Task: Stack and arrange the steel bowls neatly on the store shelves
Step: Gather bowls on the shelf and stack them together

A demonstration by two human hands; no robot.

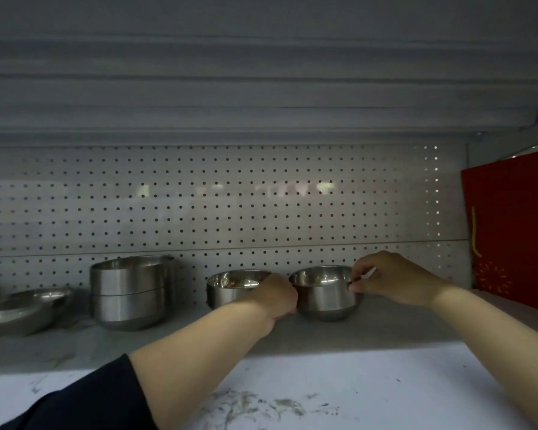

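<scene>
Two single steel bowls stand side by side on the white shelf [323,383] near the pegboard back. My left hand [277,297] grips the near rim of the middle bowl [227,288]. My right hand [392,279] pinches the right rim of the right bowl [323,297]. The two bowls almost touch. Further left stands a stack of two larger steel bowls [131,293], upright and nested.
Shallow steel dishes [22,308] lie at the far left. A red paper bag [513,231] stands at the right end of the shelf. The pegboard [230,206] closes the back, and the upper shelf hangs low overhead. Scuff marks dot the shelf's front.
</scene>
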